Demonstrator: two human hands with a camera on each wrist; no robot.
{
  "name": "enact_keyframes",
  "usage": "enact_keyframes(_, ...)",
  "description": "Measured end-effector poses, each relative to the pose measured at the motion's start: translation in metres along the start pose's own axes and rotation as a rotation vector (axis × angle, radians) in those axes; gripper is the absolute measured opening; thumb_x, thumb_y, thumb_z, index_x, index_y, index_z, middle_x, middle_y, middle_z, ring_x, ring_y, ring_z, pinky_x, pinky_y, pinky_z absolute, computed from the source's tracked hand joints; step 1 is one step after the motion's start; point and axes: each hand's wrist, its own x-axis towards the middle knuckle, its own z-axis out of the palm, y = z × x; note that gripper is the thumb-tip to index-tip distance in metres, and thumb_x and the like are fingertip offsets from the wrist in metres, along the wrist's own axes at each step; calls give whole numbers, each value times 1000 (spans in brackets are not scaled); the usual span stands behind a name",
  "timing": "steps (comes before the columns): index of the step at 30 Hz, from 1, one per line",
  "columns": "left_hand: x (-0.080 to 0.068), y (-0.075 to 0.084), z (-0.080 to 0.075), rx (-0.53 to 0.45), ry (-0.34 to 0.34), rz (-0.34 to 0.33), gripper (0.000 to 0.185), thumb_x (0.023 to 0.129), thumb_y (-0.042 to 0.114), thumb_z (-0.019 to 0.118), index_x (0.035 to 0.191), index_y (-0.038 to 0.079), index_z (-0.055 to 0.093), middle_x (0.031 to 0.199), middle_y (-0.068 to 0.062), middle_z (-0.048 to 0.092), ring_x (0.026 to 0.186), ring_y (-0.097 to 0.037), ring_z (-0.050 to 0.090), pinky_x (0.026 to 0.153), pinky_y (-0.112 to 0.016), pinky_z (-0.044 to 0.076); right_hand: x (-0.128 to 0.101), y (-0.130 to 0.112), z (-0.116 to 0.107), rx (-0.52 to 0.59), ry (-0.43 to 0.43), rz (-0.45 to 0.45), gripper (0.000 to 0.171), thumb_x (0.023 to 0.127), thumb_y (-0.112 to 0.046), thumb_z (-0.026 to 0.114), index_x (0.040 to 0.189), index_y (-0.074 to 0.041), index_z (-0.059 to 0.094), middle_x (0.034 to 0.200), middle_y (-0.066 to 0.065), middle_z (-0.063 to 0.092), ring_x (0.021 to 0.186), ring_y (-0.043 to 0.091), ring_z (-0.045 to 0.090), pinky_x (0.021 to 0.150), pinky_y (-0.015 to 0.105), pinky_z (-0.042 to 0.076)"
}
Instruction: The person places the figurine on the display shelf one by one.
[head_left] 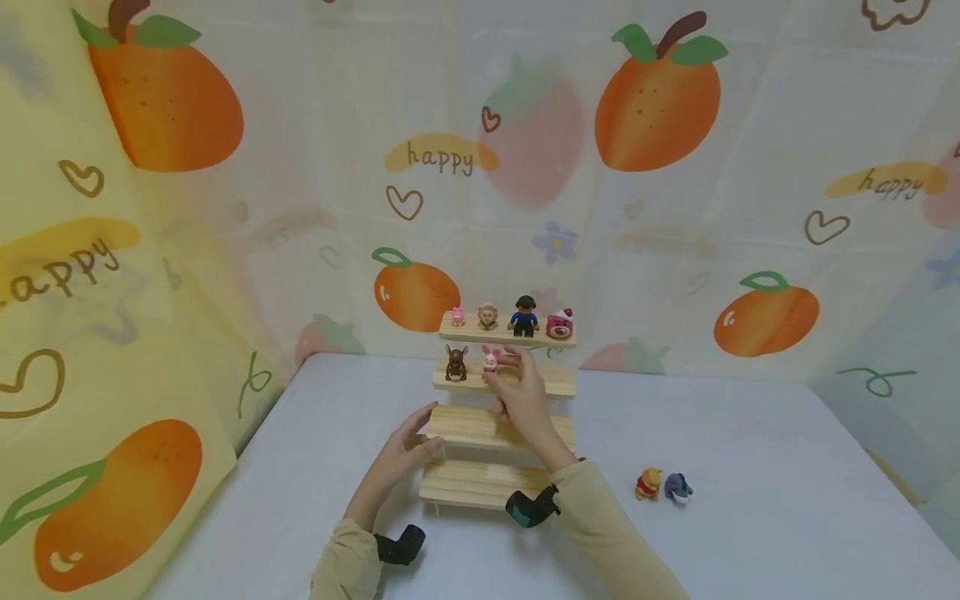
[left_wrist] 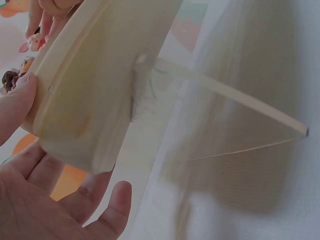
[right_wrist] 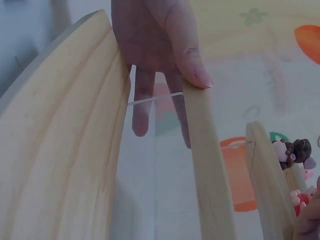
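Left hand (head_left: 405, 454), fingers straight, steadies wooden tiered stand (head_left: 495, 429); right hand (head_left: 517, 392) pinches pink figurine (head_left: 491, 358) beyond it; a nudge could topple the neighbouring brown figurine (head_left: 456, 363).

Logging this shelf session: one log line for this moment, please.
right hand: at pink pig figure, second step | left hand: steadying wooden step shelf

Yellow bear figure (head_left: 648, 483) beside grey-blue donkey figure (head_left: 678, 487) on white table (head_left: 750, 467); fruit-print curtain (head_left: 660, 167) behind
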Motion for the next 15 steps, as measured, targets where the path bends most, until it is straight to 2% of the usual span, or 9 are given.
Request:
enact_keyframes(4,-1,0,0,37,-1,61,62,86,22,61,138,4,31,138,-26,27,90,-21,54,73,-33,45,4,13,-4,20,-8,7,46,85,1,58,126,5,37,112,23,50,36,9,43,33,20,34)
enact_keyframes(8,-2,-1,-1,73,0,118,62,87,27,60,138,5,32,135,-29,28,90,-22,54,73,-33,46,10,25,-5,-16,1,8,39,86,0,58,121,4,43,108,21,54,36,8,43,32,20,34)
enact_keyframes(11,0,-2,-1,61,-3,80,63,86,25,61,138,5,31,137,-27,28,93,-25,54,74,-35,45,11,27,-3,-49,32,10,34,86,1,57,118,2,47,104,19,56,35,8,43,31,20,33)
enact_keyframes(15,2,-2,0,32,12,-7,65,85,20,62,139,5,29,139,-21,28,94,-26,53,76,-35,44,12,27,-1,-72,56,12,30,86,3,56,115,1,49,100,18,57,34,8,42,31,20,33)
